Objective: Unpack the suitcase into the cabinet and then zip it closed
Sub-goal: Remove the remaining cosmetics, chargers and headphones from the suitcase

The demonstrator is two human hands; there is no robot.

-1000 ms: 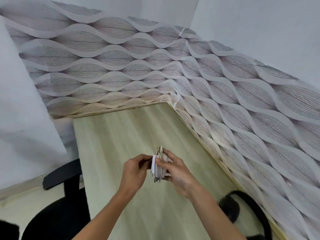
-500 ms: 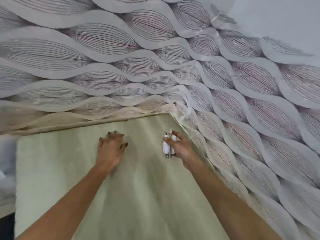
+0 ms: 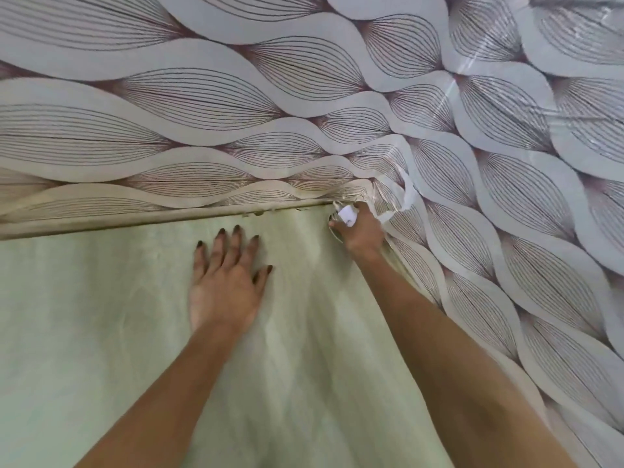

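Observation:
My right hand (image 3: 361, 231) reaches into the far right corner of a pale wooden surface (image 3: 118, 332) and is closed on a small white charger with a coiled cable (image 3: 347, 216). The charger sits right at the corner, against the wall. My left hand (image 3: 226, 275) lies flat on the wood with its fingers spread, to the left of the right hand and holding nothing. No suitcase or cabinet door is in view.
Wallpaper with a wavy leaf pattern (image 3: 304, 96) covers the back wall and the right wall (image 3: 540, 265), meeting at the corner. A torn strip of wallpaper (image 3: 408, 194) hangs loose just above the right hand.
Both hands held the charger near me a second ago. The left hand let go and pressed flat on the wood, while the right hand carried the charger forward into the corner. The view moved closer.

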